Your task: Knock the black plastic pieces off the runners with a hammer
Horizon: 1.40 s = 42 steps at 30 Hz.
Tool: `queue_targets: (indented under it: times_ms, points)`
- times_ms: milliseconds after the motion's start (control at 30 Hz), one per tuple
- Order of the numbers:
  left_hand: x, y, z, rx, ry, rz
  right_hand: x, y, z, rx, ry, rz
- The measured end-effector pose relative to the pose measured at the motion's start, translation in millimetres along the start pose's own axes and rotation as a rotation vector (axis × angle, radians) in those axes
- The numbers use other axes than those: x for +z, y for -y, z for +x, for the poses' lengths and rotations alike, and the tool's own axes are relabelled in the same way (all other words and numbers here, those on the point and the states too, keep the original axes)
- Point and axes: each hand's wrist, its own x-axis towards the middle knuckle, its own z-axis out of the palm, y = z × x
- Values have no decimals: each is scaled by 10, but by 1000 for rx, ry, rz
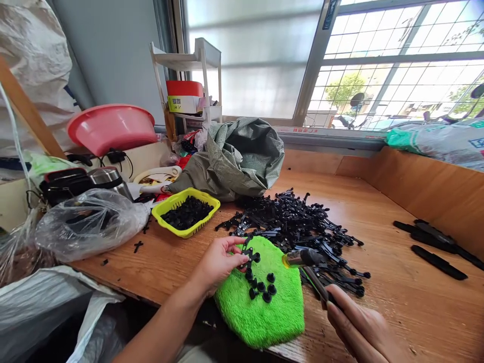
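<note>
Head view: the left hand (217, 262) pinches a small black part (250, 253) over a green cloth (260, 307) dotted with black caps (263, 287); the right hand (359, 327) grips a hammer (307, 267). Behind lie a black parts pile (298, 222), yellow basket (168, 205) and grey sack (234, 156).

A yellow basket (171, 207) of small black pieces sits on the wooden table (397, 297), just in front of a crumpled grey-green sack (242, 156). To its left lies a clear plastic bag (91, 222), with a metal pot (109, 179) behind it. A pink basin (111, 126) rests upside down farther back, near a white shelf (196, 60) bearing a red box (184, 88). Long black strips (438, 262) lie well apart at the right, below a barred window (401, 60).
</note>
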Motion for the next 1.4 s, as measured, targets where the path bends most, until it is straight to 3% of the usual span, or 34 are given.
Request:
queue_targets:
  times_ms: [200,367,567,667,800,1000,1133,1300,1400]
  points:
    - [-20,28,7,-8,49,-74,-53,77,9,-26,52,-14]
    - [7,18,3,-13,19,-18,-50,177,78,-86,84,-41]
    - [2,25,13,8,14,65,23,287,196,-285,73,-93]
    - [-9,28,24,25,14,68,44,374,248,-354,131,-93]
    - [-7,26,25,29,21,75,65,435,286,-353,222,-63]
    - [-20,56,57,46,23,65,98,444,267,-304,248,5]
    - [-57,89,93,88,23,85,133,448,273,-309,313,-69]
    - [-73,110,97,83,28,98,124,494,345,-299,264,-73]
    - [-82,120,95,87,42,118,156,492,362,-293,332,-169]
